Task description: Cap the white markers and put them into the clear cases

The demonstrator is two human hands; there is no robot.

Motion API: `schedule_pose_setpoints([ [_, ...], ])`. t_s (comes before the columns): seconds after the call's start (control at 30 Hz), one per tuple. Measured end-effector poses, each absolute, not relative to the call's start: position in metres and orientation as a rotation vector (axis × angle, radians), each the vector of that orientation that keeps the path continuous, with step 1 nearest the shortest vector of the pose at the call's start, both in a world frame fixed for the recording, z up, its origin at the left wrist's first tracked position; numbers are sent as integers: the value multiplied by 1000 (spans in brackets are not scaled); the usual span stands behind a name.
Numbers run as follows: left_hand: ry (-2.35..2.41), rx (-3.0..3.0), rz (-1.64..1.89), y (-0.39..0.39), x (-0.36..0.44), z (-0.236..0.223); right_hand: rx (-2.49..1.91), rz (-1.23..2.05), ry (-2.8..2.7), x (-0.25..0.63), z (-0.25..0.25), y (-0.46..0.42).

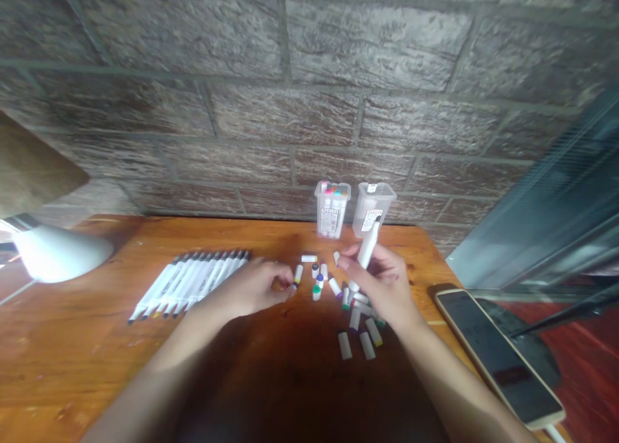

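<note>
In the right hand [391, 287], 1 marker [368, 246]; beyond, 2 containers [330, 220].

The white marker [367, 249] tilts, dark tip up, before the clear case [366, 212]. White caps [345, 345] with coloured ends, some upright, lie scattered nearer than the case.

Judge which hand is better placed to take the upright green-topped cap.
Likely the left hand: its fingers are near that cap, though possibly gripping another; the right hand holds a marker.
</note>
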State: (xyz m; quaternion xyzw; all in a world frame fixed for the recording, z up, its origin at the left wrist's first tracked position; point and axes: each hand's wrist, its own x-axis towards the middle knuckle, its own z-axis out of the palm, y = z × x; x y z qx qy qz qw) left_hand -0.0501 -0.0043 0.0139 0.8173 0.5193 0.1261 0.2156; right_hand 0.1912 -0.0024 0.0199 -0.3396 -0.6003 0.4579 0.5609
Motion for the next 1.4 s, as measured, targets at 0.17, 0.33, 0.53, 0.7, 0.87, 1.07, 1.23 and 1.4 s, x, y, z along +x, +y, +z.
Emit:
schedule_pose_setpoints([
  [0.17, 1412, 2269, 403, -2, -51, 8, -788, 1166, -1224, 197, 21, 9],
  [0.33, 1455, 2255, 413, -1, -50, 6, -826, 1201, -1015, 204, 25, 21],
  [0.53, 1432, 2256, 417, -1, -41, 7, -899, 1366, -922, 206, 22, 31],
  [0.7, 1416, 2321, 434, -1, -41, 4, -892, 1452, -883, 207, 18, 35],
  [0.87, 1313, 2365, 477, 1, -45, 0, -836, 1469, -799, 212, 20, 38],
  [1.07, 1253, 2399, 551, 0, -45, 0, -758, 1565, -691, 218, 21, 43],
  [1.23, 1261, 2393, 579, -1, -43, 0, -811, 1551, -800, 212, 17, 38],
  [1.4, 1243, 2421, 611, -4, -38, 1, -890, 1568, -893, 205, 15, 32],
])
